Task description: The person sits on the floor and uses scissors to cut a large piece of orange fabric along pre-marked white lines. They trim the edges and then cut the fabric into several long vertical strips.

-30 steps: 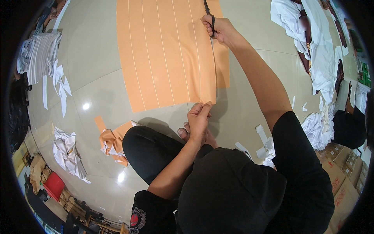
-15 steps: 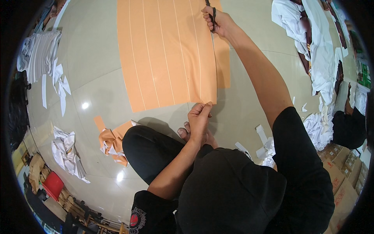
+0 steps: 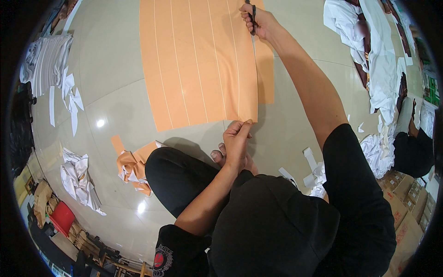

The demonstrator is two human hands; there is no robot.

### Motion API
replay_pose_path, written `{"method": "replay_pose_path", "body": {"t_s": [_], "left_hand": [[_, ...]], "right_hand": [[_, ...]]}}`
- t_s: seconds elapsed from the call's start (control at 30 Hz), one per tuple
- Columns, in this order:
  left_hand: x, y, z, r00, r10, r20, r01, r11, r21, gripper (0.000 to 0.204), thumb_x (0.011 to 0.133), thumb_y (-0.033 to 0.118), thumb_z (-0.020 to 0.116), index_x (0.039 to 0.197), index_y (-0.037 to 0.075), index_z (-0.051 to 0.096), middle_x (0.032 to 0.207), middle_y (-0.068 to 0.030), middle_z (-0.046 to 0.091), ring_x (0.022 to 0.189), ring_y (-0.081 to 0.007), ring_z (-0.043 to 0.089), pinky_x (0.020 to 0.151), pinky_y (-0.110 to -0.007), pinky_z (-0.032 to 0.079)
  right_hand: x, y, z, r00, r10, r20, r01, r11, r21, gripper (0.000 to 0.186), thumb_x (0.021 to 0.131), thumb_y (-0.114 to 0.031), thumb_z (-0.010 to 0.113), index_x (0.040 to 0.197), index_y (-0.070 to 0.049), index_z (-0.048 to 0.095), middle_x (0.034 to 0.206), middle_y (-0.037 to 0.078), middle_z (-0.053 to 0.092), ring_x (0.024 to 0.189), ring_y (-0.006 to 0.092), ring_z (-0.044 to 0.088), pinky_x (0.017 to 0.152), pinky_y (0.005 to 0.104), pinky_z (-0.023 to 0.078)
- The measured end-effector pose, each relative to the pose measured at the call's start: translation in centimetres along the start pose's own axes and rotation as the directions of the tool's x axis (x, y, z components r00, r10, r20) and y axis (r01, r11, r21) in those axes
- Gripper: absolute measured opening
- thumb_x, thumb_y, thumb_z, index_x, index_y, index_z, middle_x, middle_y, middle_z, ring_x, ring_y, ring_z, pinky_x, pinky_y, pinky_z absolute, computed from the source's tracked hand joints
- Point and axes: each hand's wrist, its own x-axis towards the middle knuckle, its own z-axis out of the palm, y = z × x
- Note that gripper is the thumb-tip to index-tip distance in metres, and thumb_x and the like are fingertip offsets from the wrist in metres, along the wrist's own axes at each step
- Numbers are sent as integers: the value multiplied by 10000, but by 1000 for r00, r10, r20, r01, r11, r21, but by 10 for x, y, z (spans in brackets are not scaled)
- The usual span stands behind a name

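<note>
A large orange sheet [image 3: 189,69] with pale lengthwise lines lies on the tiled floor ahead of me. It looks like fabric or paper; I cannot tell which. My left hand [image 3: 236,141] pinches its near right corner. Far up at the right edge, my right hand [image 3: 259,23] is closed round black-handled scissors [image 3: 252,15], whose blades run out of the top of the picture. A cut opens along that edge, and a narrower orange strip [image 3: 265,78] lies to the right of it. Ripples run through the sheet near the held corner.
Crumpled orange and white scraps [image 3: 131,168] lie by my left knee, with a white bundle [image 3: 79,177] farther left. Stacked white sheets [image 3: 50,60] stand at far left. White cloth [image 3: 383,69], cardboard boxes [image 3: 406,198] and another person's dark clothing [image 3: 413,152] are at right.
Very little differs. My right hand and the scissors have shifted slightly upward, while the left hand keeps its pinch on the corner.
</note>
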Motion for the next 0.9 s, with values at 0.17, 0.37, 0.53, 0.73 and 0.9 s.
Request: {"method": "replay_pose_path", "body": {"t_s": [0.17,0.37,0.53,0.73,0.9], "left_hand": [[-2,4,0,999,-40,-8,40,999,6,209,911,232,689,818,46,712,634,49,508,615,-44,414,581,-220,301],[-2,2,0,1000,-7,-1,7,1000,-11,201,910,224,691,817,47,710,636,50,506,614,-48,414,582,-221,303],[-2,2,1,1000,-20,-8,19,999,-30,194,911,215,688,817,46,708,637,50,506,614,-49,413,585,-221,302],[-1,1,0,1000,-18,-1,18,1000,-6,204,910,219,687,802,47,696,638,53,501,617,-45,408,586,-219,293],[1,-1,1,1000,10,-3,-10,1000,-21,199,909,214,693,765,84,646,603,61,483,503,-21,343,474,-205,235]], "right_hand": [[1,1,1,1000,-3,-7,2,1000,-21,271,823,-297,737,689,-154,550,610,-72,497,491,31,428,464,192,368],[-5,3,-1,1000,-10,-10,9,999,-43,269,818,-298,739,684,-161,550,611,-75,498,492,31,423,466,191,363],[-6,2,2,1000,5,-31,-6,999,-33,258,814,-294,739,686,-160,559,607,-74,502,490,34,431,461,195,363],[-5,4,2,999,-7,-34,7,1000,-4,249,811,-267,743,692,-143,563,601,-70,502,479,33,434,448,195,367],[-3,6,1,999,-14,-31,14,1000,13,228,806,-231,741,701,-121,570,604,-54,505,476,39,432,446,194,376]]}}
